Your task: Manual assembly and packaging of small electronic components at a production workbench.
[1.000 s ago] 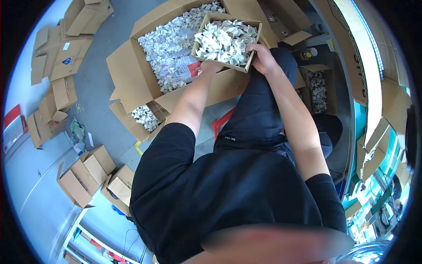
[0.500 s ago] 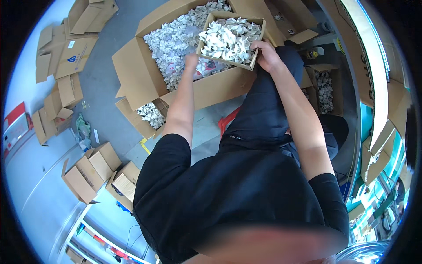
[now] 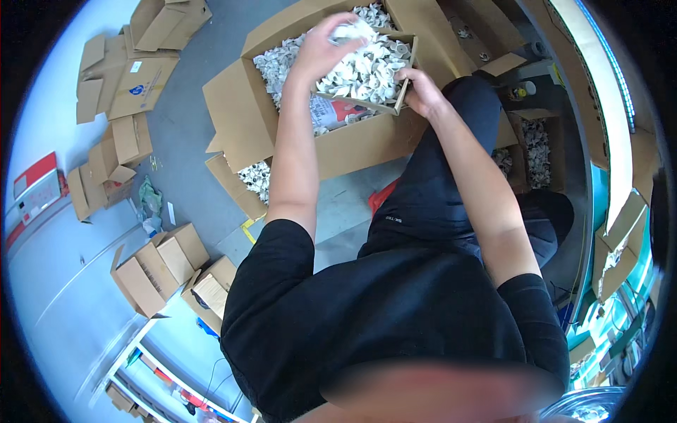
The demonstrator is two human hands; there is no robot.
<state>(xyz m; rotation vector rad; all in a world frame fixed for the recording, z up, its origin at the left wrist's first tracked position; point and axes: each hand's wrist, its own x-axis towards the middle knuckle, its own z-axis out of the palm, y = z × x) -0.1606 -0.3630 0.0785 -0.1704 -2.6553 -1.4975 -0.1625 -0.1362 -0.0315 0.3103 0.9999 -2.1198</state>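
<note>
A small cardboard box (image 3: pixel 403 83), heaped with small white plastic pieces (image 3: pixel 374 67), sits tilted over the near right part of a large open carton (image 3: pixel 367 149). My right hand (image 3: pixel 422 92) grips the small box by its right side, fingers partly hidden behind the wall. Over the small box's left part is my left hand (image 3: pixel 326 51), slightly blurred. Its fingers curve round a blurred cluster of white pieces (image 3: pixel 355 31). The large carton holds many more such pieces (image 3: pixel 273 65), with a printed plastic bag (image 3: pixel 331 111) lying among them.
A smaller carton of white pieces (image 3: pixel 255 179) stands below the large one. Another box of pieces (image 3: pixel 537 151) is beyond my right leg. Empty-looking cartons (image 3: pixel 151 84) line the left wall. A red object (image 3: pixel 382 197) shows beside my knee.
My left hand has risen from inside the large carton to above the small box, bringing white pieces. The small box has tilted and shifted slightly, still in my right hand. The whole view has shifted.
</note>
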